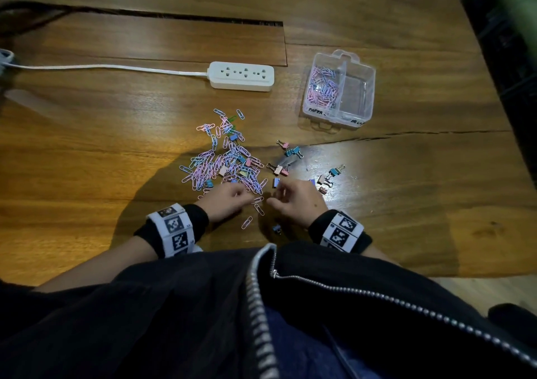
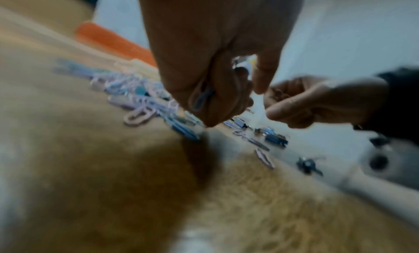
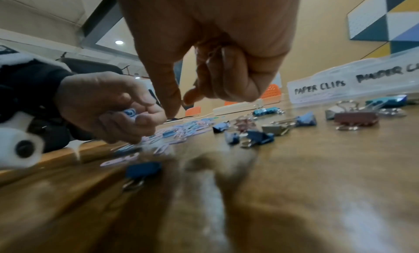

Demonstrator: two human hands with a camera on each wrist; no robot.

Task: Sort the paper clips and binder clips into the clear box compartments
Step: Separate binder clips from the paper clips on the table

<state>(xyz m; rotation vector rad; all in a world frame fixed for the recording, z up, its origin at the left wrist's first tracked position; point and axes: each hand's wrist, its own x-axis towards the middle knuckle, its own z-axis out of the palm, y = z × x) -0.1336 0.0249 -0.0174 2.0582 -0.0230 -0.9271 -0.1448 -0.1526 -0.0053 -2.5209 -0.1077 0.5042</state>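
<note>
A heap of pink, blue and lilac paper clips (image 1: 223, 161) lies mid-table, with a few small binder clips mixed in. More binder clips (image 1: 286, 161) are scattered to its right. My left hand (image 1: 229, 197) hovers at the heap's near edge, fingers curled round blue paper clips (image 2: 201, 99). My right hand (image 1: 290, 198) is beside it, outer fingers curled on what look like thin pink paper clips (image 3: 212, 52), index finger and thumb pointing down. The clear box (image 1: 363, 94) stands at the far right: its left compartment holds paper clips, its right one is bare.
A white power strip (image 1: 241, 75) with its cord lies behind the heap. One blue binder clip (image 1: 276, 228) and two loose paper clips (image 1: 247, 222) lie close to my body. The box front reads PAPER CLIPS (image 3: 319, 88) and BINDER CLIPS.
</note>
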